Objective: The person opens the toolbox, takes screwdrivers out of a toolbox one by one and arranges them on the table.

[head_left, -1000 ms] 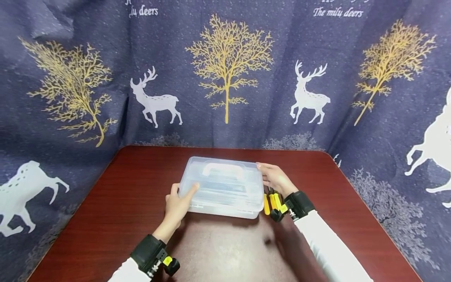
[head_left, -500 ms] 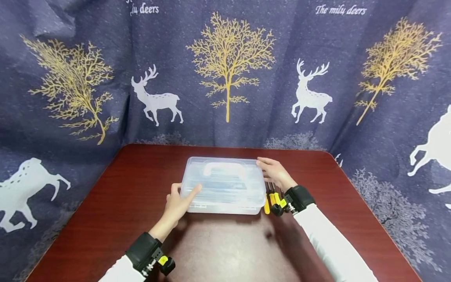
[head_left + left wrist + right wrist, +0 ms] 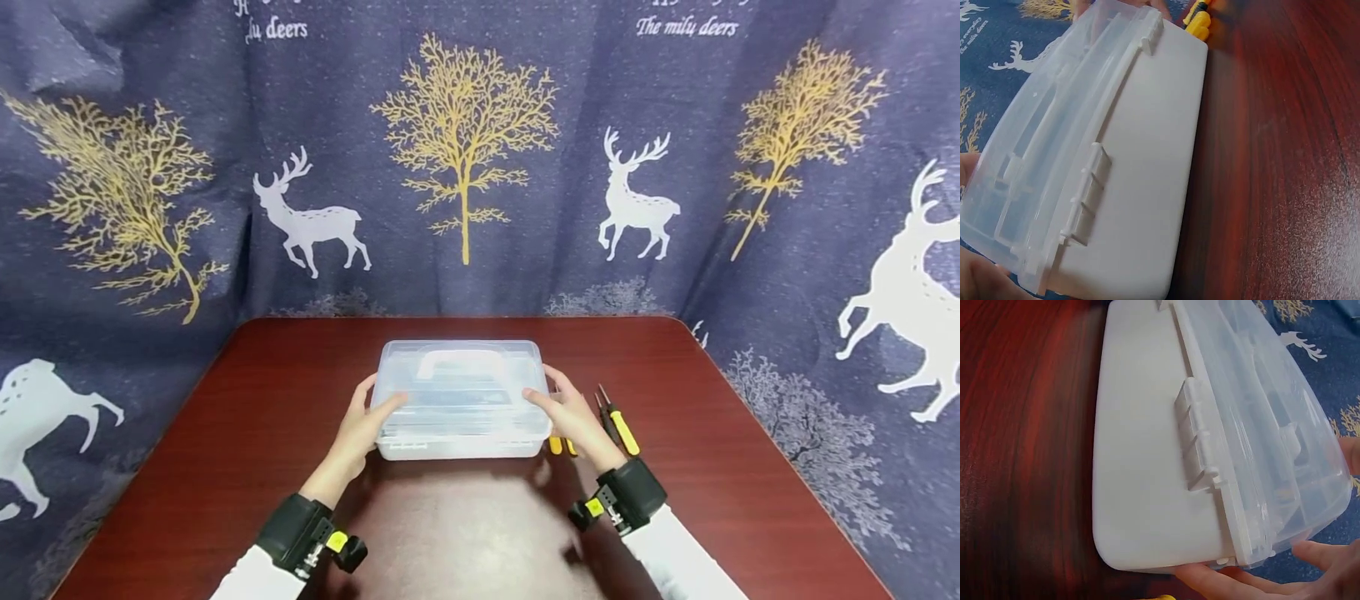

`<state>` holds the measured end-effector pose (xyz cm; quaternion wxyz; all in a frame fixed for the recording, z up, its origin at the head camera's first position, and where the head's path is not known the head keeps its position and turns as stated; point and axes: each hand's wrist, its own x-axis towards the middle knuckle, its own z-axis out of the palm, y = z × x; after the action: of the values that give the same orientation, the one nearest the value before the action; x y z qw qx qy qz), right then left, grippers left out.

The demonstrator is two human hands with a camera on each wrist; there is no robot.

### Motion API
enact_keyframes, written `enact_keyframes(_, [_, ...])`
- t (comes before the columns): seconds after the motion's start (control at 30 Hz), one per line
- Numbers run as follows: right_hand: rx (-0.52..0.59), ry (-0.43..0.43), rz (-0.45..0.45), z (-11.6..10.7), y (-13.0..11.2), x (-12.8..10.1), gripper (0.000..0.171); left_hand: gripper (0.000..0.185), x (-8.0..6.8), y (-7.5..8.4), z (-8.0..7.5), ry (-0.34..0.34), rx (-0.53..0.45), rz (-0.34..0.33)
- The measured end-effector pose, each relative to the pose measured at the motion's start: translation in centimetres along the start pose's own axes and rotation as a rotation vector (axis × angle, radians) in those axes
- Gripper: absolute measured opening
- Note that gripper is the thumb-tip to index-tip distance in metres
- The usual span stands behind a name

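A plastic storage box with a clear lid and a white base sits near the middle of the table. Its moulded carry handle shows on the lid, towards the far side. My left hand grips the left end, thumb over the lid's edge. At the opposite end my right hand holds the box in the same way, its thumb on top and fingers along the side. White hinge-like tabs run along the box's near wall in the right wrist view. The lid is down on the base.
Right of the box lie several slim tools, among them a yellow-handled screwdriver; my right hand partly covers the others. The dark red table ends at a navy curtain printed with deer and trees.
My right hand has come from the far right corner down to the box's right end, thumb now on the lid. The box, skewed before, now sits square. More of the tools shows.
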<state>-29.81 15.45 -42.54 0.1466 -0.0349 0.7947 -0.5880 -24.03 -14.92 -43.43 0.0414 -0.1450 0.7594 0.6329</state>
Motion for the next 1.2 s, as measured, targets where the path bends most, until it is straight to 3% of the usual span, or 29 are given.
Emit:
enact_keyframes(0.23, [0.061,0.01,0.009,0.1,-0.1,0.2,0.068,0.081,0.4,-0.4,0.2,0.026,0.035,0.027])
enact_keyframes(0.4, [0.037,-0.001,0.027,-0.6,0.1,1.4,0.07,0.083,1.2,-0.1,0.2,0.022,0.057,0.04])
enact_keyframes(0.73, [0.035,-0.043,0.045,-1.3,-2.6,2.3,0.068,0.084,5.0,0.7,0.2,-0.004,0.055,0.018])
enact_keyframes(1.2, [0.051,-0.034,0.09,-2.7,-1.2,9.3,0.071,0.081,10.1,1.8,0.2,-0.026,-0.01,0.004])
